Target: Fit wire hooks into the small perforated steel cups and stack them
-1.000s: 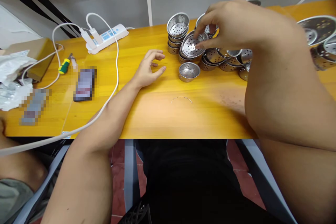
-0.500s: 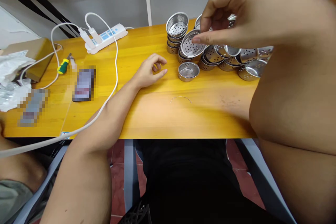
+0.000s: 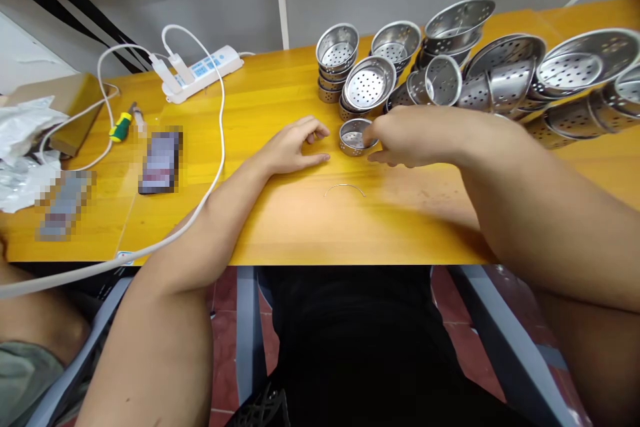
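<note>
A small perforated metal cup (image 3: 352, 140) stands upright on the yellow table, between my two hands. My right hand (image 3: 405, 137) is closed at the cup's right side, with fingertips over the rim and the thumb low outside it. Left of the cup, my left hand (image 3: 300, 145) rests on the table, thumb and curled fingers apart, holding nothing. A thin curved wire (image 3: 345, 185) lies on the wood in front of the cup.
Stacks of perforated metal cups (image 3: 370, 83) crowd the back right. A white power strip (image 3: 203, 73) and its cable, which crosses over my left arm, are at left. Nearby lie a phone (image 3: 160, 161), a green-yellow screwdriver (image 3: 121, 127) and a cardboard box (image 3: 75, 113). Another person's leg shows lower left.
My right hand has come down from above the cup stacks to the small cup's right rim. My left hand has shifted slightly right, toward the cup.
</note>
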`<action>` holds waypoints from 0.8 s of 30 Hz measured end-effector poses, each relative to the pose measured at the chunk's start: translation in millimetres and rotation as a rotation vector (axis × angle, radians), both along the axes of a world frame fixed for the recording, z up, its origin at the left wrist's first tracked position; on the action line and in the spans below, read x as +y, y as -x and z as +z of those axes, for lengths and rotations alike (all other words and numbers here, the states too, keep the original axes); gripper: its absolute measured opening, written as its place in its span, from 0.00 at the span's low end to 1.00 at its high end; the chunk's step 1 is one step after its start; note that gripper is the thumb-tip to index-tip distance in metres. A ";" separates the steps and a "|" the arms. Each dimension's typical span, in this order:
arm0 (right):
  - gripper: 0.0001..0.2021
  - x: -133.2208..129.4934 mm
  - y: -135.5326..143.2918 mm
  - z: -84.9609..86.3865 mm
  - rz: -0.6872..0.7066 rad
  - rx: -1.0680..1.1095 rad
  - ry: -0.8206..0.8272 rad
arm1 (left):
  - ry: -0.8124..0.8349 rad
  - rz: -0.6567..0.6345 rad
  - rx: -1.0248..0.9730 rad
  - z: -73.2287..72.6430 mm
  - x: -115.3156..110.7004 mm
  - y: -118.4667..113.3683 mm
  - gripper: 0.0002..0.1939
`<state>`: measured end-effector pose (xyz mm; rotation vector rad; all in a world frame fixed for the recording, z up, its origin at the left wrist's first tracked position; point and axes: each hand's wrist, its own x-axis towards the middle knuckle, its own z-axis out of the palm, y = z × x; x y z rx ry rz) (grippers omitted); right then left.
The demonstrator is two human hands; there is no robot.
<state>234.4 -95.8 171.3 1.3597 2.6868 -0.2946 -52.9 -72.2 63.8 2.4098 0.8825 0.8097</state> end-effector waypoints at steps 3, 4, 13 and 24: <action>0.11 -9.5 11.1 -4.2 0.021 -0.173 -0.015 | 0.042 0.008 0.006 -1.0 -0.7 -0.9 0.35; 0.13 -13.3 15.9 -3.8 0.030 -0.168 -0.044 | 0.058 0.002 0.000 -2.3 -0.6 -1.1 0.41; 0.11 -21.9 15.3 -15.5 0.157 0.278 -0.107 | 0.010 0.084 -0.150 -15.9 12.3 -1.6 0.55; 0.05 -37.4 24.0 -20.6 0.195 -0.078 0.212 | -0.140 0.195 -0.131 -9.0 18.0 -0.7 0.45</action>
